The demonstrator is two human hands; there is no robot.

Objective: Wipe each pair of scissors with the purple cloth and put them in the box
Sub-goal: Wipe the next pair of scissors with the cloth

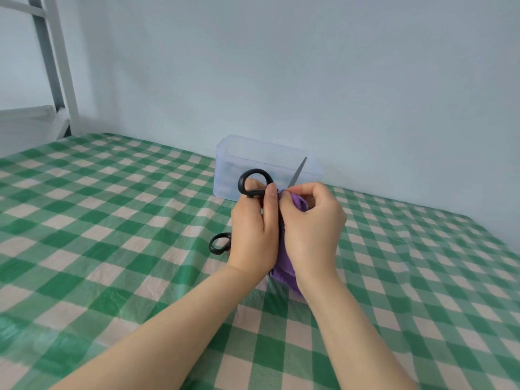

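fingers (271, 194) on scissors (253, 193), cloth (284, 266); box (225, 170) behind

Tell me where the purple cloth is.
Head view, centre: the purple cloth is bunched in the right hand, against the scissors held by the left hand.

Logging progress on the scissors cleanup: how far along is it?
Done: nothing certain. The box has hazy walls, so I cannot tell whether a pair is inside. In hand: the left hand grips black-handled scissors while the right hand pinches the purple cloth round the blade. Left: a second pair lies on the checked tablecloth behind the left hand, and both need boxing.
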